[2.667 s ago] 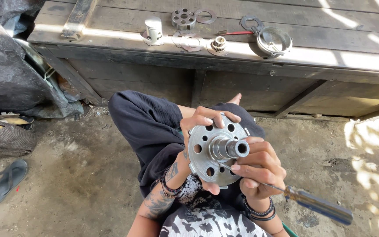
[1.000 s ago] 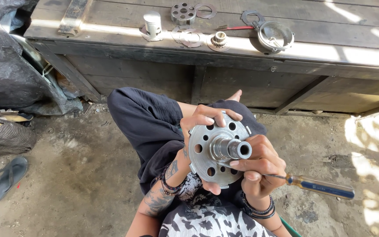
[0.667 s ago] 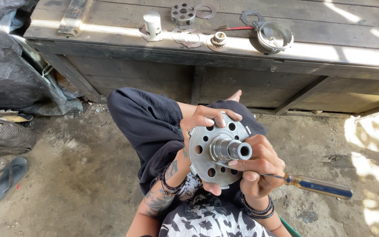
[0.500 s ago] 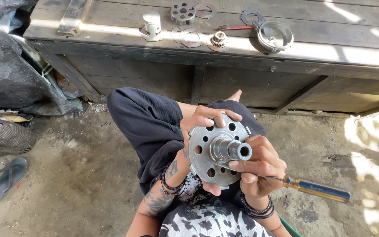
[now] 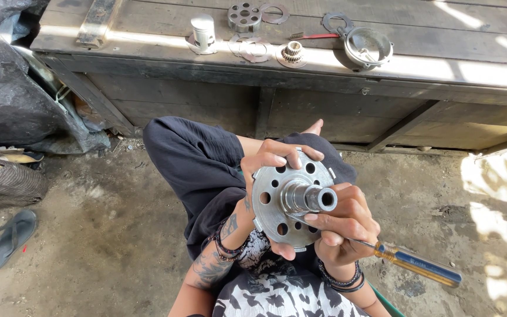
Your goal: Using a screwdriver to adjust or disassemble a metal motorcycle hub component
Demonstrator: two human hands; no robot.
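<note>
Two hands: left hand (image 5: 265, 176) grips perforated steel hub (image 5: 291, 199), right hand (image 5: 341, 226) clasps blue-handled screwdriver (image 5: 418, 265).

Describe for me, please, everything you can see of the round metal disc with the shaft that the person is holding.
The metal disc is a round, dull grey plate with a ring of holes and small notches on its rim. A shiny hollow shaft sticks out of its centre towards the camera. It is held up over the person's lap, its face turned towards the camera. The left hand grips its rim from the top and left; the right hand, which also holds a screwdriver, touches it beside the shaft.
</note>
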